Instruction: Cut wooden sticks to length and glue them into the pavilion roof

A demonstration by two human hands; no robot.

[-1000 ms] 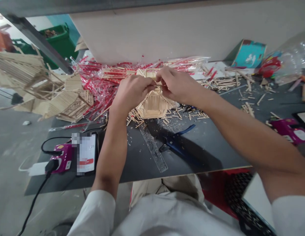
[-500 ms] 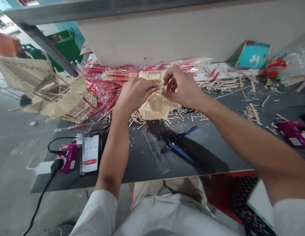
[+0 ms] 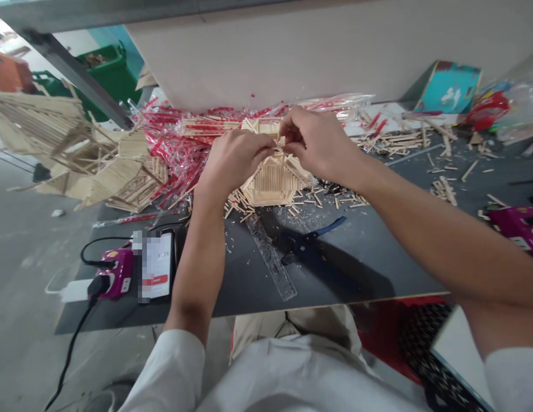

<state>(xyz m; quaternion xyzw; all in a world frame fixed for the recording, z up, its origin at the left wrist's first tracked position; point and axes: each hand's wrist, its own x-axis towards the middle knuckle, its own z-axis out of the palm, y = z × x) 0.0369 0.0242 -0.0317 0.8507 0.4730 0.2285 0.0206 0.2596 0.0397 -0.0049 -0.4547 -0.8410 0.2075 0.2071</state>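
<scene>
A small model built of thin wooden sticks (image 3: 272, 184) stands on the dark table below both hands. My left hand (image 3: 234, 157) reaches over its upper left side, fingers pressed together at the top part; what they pinch is too small to make out. From the right, my right hand (image 3: 313, 137) has thumb and fingers brought together over the same spot, with a small pale piece at the fingertips. Cut stick bits lie around the model's base. Nearer me are a clear ruler (image 3: 271, 260) and a blue-handled cutter (image 3: 307, 246).
Red and clear plastic wrappers (image 3: 180, 134) pile up behind at left. A larger stick model (image 3: 94, 166) stands at far left. A phone (image 3: 157, 266) and purple power adapter (image 3: 115, 273) lie front left. A turquoise box (image 3: 450, 87) stands back right.
My right hand's thumb and fingers have closed together over the model's top, nearer my left fingertips. My left hand stays at about the same place. The view has shifted slightly.
</scene>
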